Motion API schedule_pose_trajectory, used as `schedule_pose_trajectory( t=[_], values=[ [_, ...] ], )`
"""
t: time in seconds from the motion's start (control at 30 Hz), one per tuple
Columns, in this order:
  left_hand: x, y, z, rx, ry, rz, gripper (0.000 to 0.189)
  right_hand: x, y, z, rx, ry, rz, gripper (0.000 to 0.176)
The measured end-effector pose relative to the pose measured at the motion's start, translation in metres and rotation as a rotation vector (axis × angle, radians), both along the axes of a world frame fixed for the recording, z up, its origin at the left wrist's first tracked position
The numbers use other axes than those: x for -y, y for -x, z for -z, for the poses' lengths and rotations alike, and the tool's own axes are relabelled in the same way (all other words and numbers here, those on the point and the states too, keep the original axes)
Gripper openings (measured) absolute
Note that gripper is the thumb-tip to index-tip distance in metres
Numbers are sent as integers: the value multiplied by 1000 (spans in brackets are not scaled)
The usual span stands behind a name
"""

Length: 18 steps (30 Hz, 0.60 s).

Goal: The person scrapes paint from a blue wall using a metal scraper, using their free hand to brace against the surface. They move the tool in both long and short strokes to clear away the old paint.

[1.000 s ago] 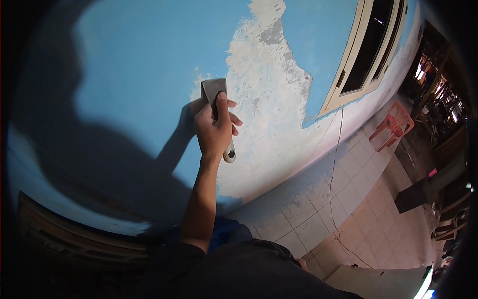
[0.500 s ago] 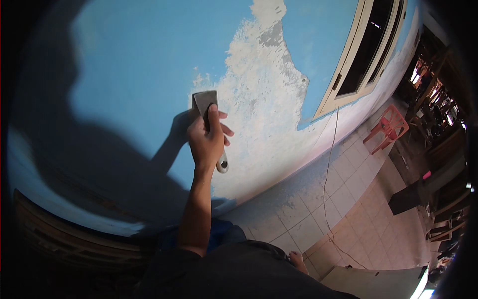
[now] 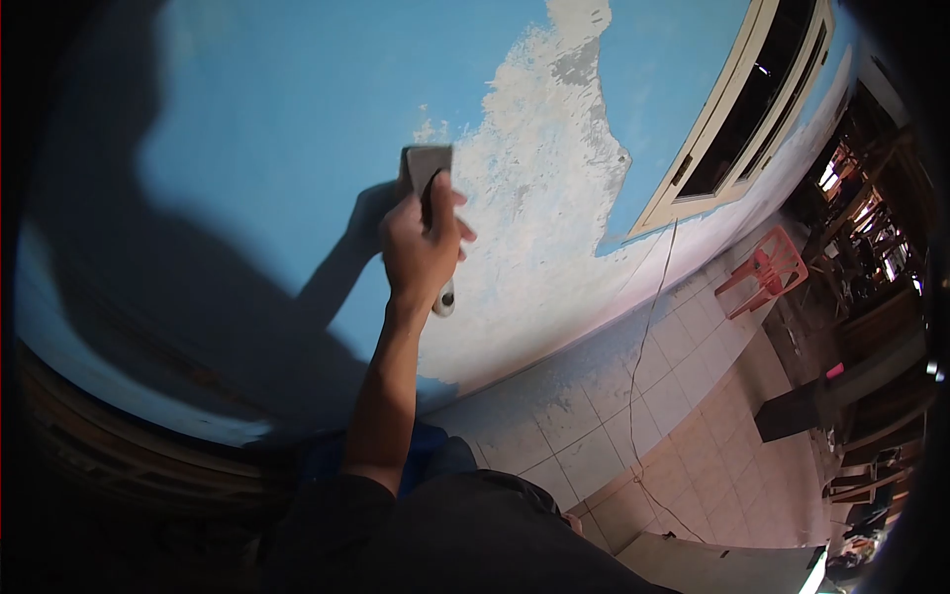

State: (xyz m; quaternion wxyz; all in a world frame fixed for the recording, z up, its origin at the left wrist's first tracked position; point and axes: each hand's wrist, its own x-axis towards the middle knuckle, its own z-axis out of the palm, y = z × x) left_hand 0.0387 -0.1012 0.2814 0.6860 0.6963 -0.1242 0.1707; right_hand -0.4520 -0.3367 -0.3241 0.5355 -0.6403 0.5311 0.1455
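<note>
My left hand (image 3: 421, 243) is closed around the handle of a putty knife (image 3: 431, 163), the thumb stretched up along the blade. The wide grey blade points upward and lies at the wall, on the edge between blue paint and a scraped patch (image 3: 534, 198). Below the palm, the pale handle end (image 3: 444, 300) with its hole sticks out. That patch is white and chalky, with some grey spots. Blue paint (image 3: 287, 109) covers the wall to the left, where my arm's shadow falls. Of my right hand (image 3: 573, 522) only a sliver shows beside the dark shirt; its fingers are hidden.
A cream-framed window (image 3: 727, 129) is set in the wall at the right. Below runs a tiled floor (image 3: 604, 426) with paint flakes and a thin cable (image 3: 641, 371). Farther off stand a red plastic chair (image 3: 764, 272) and a dark beam (image 3: 792, 411).
In the picture, my left hand and the putty knife have shifted up and slightly right. The view has also turned a little, and less of my right hand shows.
</note>
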Motion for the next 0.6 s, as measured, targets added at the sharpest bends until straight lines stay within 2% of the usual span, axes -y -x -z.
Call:
schedule_pose_trajectory(
  t=[0.1, 0.2, 0.3, 0.47, 0.53, 0.6],
  values=[
    [2, -2, -10, 1, 29, 30, 42, -10, -4, -53, 22, 154, -242, 44],
    [-4, 3, 5, -19, 14, 5, 41, -5, -28, -55, 24, -19, -125, 41],
    [-5, 6, 16, -36, 38, -31, 43, -21, -61, -104, 44, -11, 73, 42],
    [8, -2, -21, 8, 61, 77, 43, -20, -78, -105, 0, 18, -63, 43],
    [7, -2, -23, 4, 53, 76, 43, -19, -76, -103, -6, 21, -93, 43],
    [-1, 1, -1, -13, 15, 24, 43, -25, -85, -124, -26, 24, -74, 42]
  ],
)
